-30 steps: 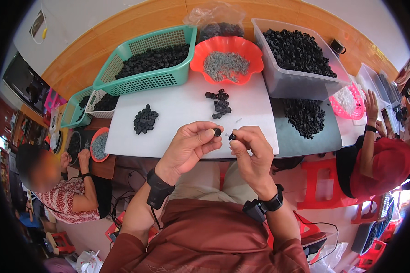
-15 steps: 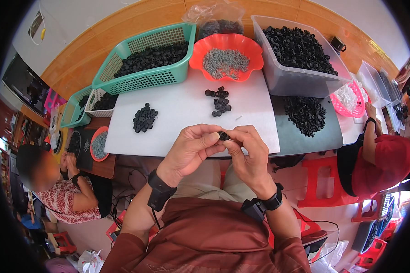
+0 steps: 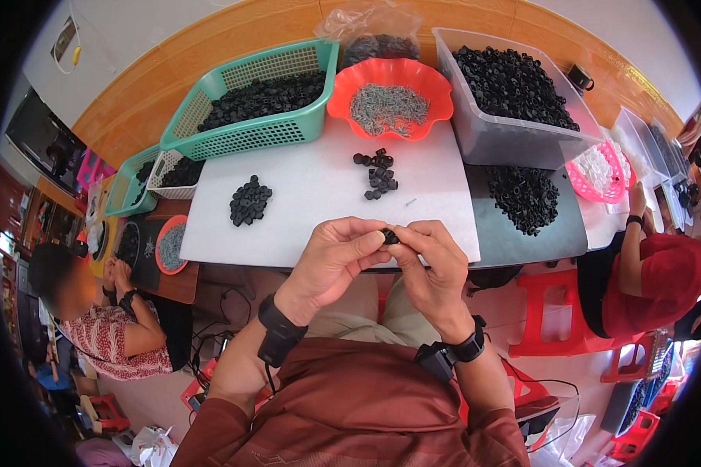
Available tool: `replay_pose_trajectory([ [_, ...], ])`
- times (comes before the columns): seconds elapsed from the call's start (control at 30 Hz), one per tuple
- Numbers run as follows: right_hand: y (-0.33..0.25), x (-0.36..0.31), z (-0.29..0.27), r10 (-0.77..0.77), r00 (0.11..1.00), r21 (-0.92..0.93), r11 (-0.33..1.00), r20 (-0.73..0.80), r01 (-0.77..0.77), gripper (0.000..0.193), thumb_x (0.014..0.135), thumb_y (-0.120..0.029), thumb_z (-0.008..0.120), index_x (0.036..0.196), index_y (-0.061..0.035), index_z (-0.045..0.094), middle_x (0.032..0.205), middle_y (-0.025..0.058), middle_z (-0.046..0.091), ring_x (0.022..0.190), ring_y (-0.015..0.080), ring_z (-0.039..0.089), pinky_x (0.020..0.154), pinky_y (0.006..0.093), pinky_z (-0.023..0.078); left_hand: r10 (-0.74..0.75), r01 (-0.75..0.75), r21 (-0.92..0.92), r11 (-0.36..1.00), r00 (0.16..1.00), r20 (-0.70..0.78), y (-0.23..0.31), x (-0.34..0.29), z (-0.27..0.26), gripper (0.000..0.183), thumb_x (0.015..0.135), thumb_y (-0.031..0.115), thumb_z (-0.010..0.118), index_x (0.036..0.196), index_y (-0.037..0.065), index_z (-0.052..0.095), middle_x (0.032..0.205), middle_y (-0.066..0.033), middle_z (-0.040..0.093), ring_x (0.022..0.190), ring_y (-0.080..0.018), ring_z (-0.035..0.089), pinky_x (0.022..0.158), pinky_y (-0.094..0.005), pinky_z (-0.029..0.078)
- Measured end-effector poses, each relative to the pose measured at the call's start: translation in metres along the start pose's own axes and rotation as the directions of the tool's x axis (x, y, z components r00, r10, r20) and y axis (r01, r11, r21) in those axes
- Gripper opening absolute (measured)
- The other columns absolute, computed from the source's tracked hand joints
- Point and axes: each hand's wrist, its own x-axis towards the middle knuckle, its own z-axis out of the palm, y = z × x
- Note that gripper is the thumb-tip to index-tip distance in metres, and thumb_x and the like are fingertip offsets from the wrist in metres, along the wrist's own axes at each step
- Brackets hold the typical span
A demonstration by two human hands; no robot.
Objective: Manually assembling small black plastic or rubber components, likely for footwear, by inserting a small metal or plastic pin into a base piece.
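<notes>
A small black plastic part (image 3: 390,236) is pinched between both my hands, just above the front edge of the white table mat (image 3: 304,187). My left hand (image 3: 336,253) closes thumb and fingers on its left side. My right hand (image 3: 432,261) grips its right side, fingertips almost meeting the left ones; they hide most of the part. Beyond my hands lie a loose group of black parts (image 3: 380,177) and a single small grey screw (image 3: 410,202). Farther left sits another pile of black parts (image 3: 250,201).
At the back stand a green basket (image 3: 288,128) of black parts, a red scalloped bowl (image 3: 341,75) of grey screws and a clear bin (image 3: 491,144) of black parts. More black pieces (image 3: 524,199) are heaped at right. Two people sit working, one on each side.
My hands have shifted very slightly right, still closed on the black part, which has turned a little between the fingertips. The person at right has moved an arm.
</notes>
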Motion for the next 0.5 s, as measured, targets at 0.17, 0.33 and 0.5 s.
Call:
replay_pose_trajectory([
  [0.17, 0.0037, -0.0037, -0.0004, -0.045, 0.999, 0.002, 0.999, -0.021, 0.045, 0.027, 0.086, 0.004, 0.077, 0.113, 0.0009, 0.073, 0.095, 0.0126, 0.068, 0.074, 0.0197, 0.068, 0.062, 0.0292, 0.055, 0.018, -0.017, 0.028, 0.999, 0.999, -0.03, -0.0026, -0.0017, 0.0059, 0.019, 0.098, 0.006, 0.069, 0.115, -0.001, 0.072, 0.115, -0.0136, 0.073, 0.102, -0.0199, 0.072, 0.094, -0.0349, 0.061],
  [0.33, 0.0047, -0.0052, -0.0012, -0.072, 0.997, -0.019, 0.997, -0.018, 0.072, 0.027, 0.086, 0.005, 0.077, 0.113, 0.0017, 0.072, 0.096, 0.0133, 0.069, 0.075, 0.0203, 0.069, 0.063, 0.0291, 0.056, 0.042, -0.04, 0.054, 0.998, 0.998, -0.038, -0.0041, -0.002, 0.0098, 0.018, 0.098, 0.006, 0.069, 0.114, -0.001, 0.072, 0.116, -0.0141, 0.073, 0.102, -0.0195, 0.072, 0.093, -0.0347, 0.061],
  [0.5, 0.0057, -0.007, -0.002, -0.073, 0.997, -0.019, 0.997, -0.009, 0.073, 0.027, 0.087, 0.005, 0.076, 0.113, 0.0014, 0.071, 0.097, 0.0136, 0.068, 0.075, 0.0209, 0.07, 0.063, 0.0294, 0.056, 0.052, -0.049, 0.085, 0.995, 0.998, -0.044, -0.0053, -0.003, 0.0098, 0.018, 0.098, 0.007, 0.069, 0.115, -0.001, 0.072, 0.116, -0.0145, 0.073, 0.101, -0.0197, 0.072, 0.093, -0.0349, 0.061],
])
